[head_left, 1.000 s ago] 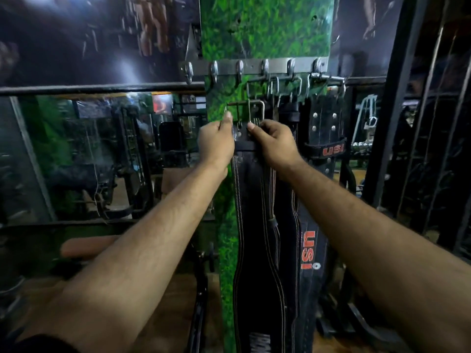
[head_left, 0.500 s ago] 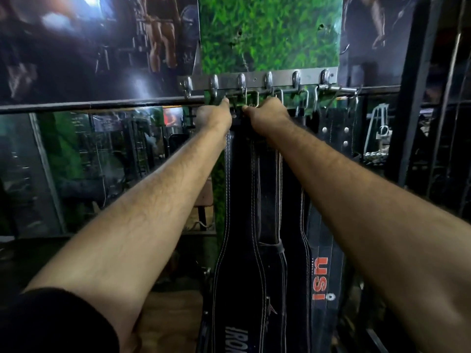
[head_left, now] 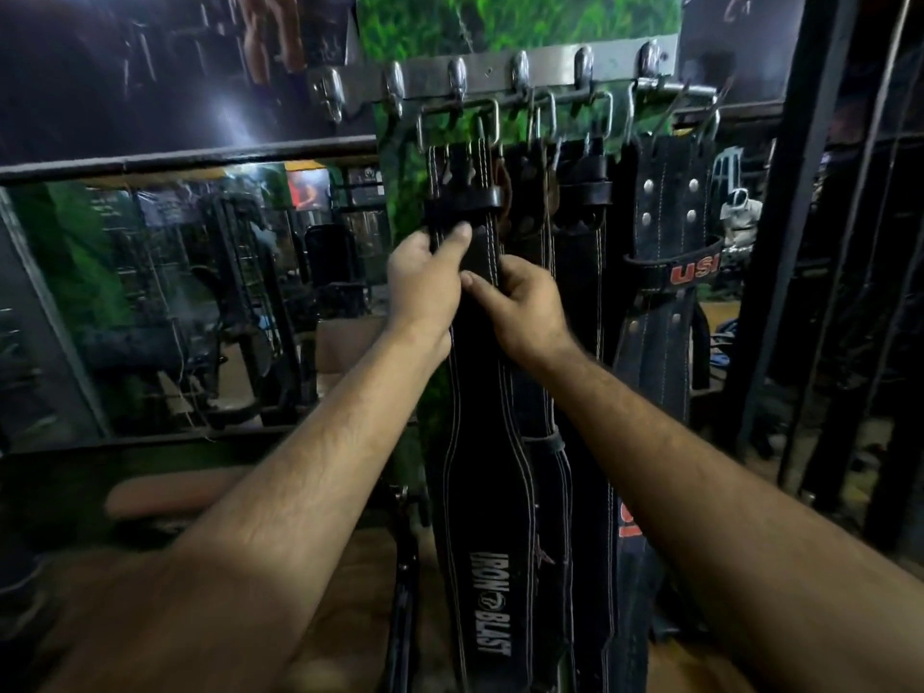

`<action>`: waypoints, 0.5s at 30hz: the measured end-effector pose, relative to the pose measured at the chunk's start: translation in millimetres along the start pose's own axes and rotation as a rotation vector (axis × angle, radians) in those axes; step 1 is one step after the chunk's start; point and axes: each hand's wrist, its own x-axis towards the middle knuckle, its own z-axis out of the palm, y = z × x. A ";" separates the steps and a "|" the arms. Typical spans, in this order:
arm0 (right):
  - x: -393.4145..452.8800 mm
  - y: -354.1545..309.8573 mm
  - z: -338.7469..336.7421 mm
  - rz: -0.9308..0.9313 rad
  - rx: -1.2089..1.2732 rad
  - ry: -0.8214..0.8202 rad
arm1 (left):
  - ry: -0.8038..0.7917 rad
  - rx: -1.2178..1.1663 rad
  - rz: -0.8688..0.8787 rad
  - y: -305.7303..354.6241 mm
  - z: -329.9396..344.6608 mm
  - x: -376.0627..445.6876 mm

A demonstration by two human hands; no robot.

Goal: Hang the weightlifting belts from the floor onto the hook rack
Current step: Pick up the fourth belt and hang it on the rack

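Observation:
A steel hook rack (head_left: 500,67) is fixed across a green pillar. A black belt lettered IRON BLAST (head_left: 480,517) hangs by its metal buckle (head_left: 457,122) from the rack's hooks. My left hand (head_left: 427,285) grips the belt's strap from the left, just below its leather loop. My right hand (head_left: 530,307) holds the same strap from the right, thumb across its front. Several more black belts (head_left: 580,272) hang to the right of it, one with red USI lettering (head_left: 695,272).
Left of the pillar a mirror (head_left: 175,302) reflects gym machines. A padded bench (head_left: 175,492) stands low on the left. Black steel rack uprights (head_left: 800,242) rise at the right. Two hooks (head_left: 327,92) at the rack's left end carry nothing.
Both hands have come down from the hooks to the strap below the buckle. The buckle now hangs on the rack by itself.

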 end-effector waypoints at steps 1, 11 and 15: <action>-3.5 5.0 0.7 0.018 0.010 0.010 | 0.014 0.043 0.015 -8.1 -0.3 -5.7; -56.2 42.3 2.3 0.097 -0.065 0.015 | -0.021 0.184 0.003 -59.4 -27.9 -49.6; -108.7 74.1 3.9 0.229 -0.101 -0.043 | -0.079 0.254 -0.052 -104.3 -57.4 -78.9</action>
